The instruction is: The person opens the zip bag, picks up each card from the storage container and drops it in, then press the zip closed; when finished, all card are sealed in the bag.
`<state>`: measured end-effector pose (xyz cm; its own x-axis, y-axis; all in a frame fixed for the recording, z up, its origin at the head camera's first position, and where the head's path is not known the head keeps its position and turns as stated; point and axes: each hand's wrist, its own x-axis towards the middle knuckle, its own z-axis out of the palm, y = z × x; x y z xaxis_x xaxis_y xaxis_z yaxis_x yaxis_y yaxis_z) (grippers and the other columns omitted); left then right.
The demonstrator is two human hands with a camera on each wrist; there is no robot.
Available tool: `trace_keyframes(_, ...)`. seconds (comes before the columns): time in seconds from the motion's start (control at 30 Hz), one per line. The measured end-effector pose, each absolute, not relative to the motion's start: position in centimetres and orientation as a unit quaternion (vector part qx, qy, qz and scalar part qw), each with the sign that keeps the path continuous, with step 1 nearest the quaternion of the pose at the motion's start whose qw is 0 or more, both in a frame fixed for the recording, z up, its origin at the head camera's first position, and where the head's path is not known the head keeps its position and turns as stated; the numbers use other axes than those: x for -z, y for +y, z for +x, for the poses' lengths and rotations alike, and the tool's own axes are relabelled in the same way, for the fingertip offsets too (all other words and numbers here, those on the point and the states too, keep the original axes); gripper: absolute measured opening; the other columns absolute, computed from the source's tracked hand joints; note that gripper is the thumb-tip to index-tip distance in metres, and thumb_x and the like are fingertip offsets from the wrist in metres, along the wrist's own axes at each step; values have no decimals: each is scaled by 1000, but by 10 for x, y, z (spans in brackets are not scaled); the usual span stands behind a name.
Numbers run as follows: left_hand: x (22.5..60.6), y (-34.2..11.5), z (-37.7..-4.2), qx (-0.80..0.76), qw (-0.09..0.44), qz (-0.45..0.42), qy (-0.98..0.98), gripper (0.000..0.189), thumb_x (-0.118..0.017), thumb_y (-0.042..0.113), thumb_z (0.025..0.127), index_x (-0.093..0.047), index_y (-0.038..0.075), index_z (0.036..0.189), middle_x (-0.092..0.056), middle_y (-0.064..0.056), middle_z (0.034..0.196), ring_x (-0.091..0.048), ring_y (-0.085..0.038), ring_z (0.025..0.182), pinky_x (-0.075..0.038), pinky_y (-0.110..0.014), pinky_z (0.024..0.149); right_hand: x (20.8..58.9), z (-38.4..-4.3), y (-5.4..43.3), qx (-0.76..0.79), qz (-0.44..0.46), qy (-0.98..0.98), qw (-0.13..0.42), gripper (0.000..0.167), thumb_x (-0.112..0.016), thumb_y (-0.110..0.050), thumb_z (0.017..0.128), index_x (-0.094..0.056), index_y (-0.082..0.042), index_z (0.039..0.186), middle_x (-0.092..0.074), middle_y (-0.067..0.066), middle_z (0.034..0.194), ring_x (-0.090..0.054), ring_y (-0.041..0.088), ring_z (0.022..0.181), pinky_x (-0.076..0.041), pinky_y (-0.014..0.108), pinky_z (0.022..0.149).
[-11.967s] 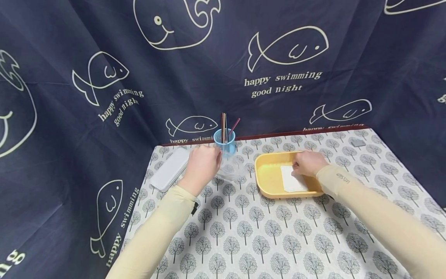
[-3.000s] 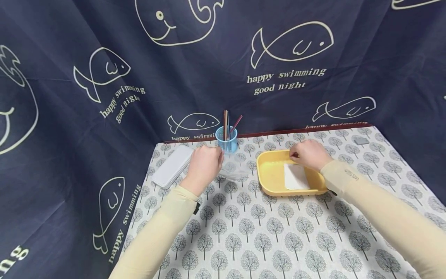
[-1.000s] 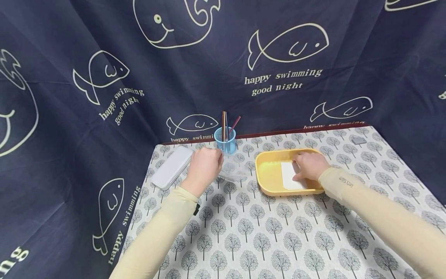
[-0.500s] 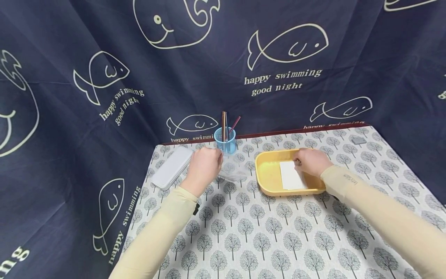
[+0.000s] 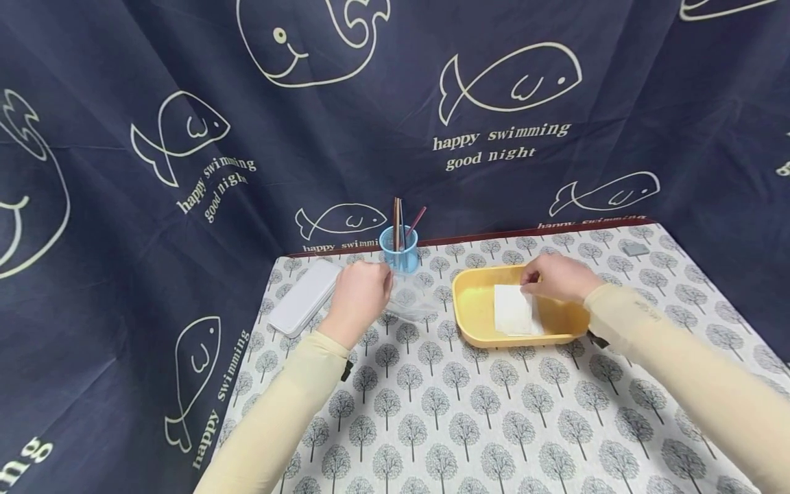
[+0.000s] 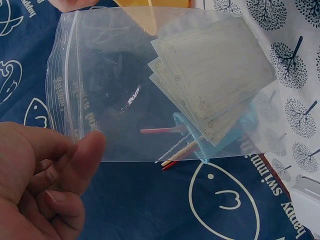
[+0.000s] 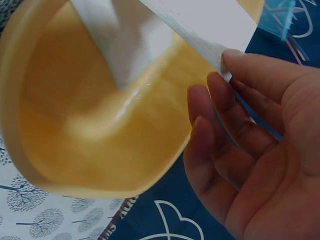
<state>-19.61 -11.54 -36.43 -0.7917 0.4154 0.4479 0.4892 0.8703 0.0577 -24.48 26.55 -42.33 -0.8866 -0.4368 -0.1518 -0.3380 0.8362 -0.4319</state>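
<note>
My left hand [image 5: 359,295] pinches the edge of a clear zip-lock bag [image 6: 115,75] near its seal and holds it up on its side. Several pale cards [image 6: 215,70] with fine printed borders lie fanned inside the bag. Over the yellow tray [image 5: 474,315], my right hand [image 5: 558,276] pinches one white card [image 7: 215,22] by a corner between thumb and fingertips. That card is raised and tilted. Beneath it, at least one more white card [image 7: 122,42] lies in the tray, partly covered in the head view.
Behind the bag stands a light blue cup [image 5: 404,259] with several pencils in it. A white case [image 5: 305,296] lies left of my left hand. At the back right is a small grey block [image 5: 634,249]. A dark blue curtain [image 5: 395,137] hangs behind the table.
Half a second ago my right hand was down at the cards in the tray; now it has lifted one and shifted slightly right. My left hand and the bag have stayed about still.
</note>
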Motion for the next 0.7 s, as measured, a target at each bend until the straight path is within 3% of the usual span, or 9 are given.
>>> trace_keyframes(0.33,365,-116,-197,84,216,-238,-943,13,-73,9,95,-76,4,84,-71,-7,69,-70,-28,60,-58,-41,56,402,-238,258,238,-215,944,71,7,-72,-19,96,-74,-14,91,-65,-4,75,-55,16,67,-45,36,65)
trace_keyframes(0.7,365,-115,-197,82,220,-238,-942,15,-72,9,96,-75,4,82,-71,-8,68,-70,-29,60,-57,-41,54,378,-221,233,246,-234,934,-113,9,-72,-13,88,-71,-20,83,-61,-8,75,-55,12,70,-46,32,66)
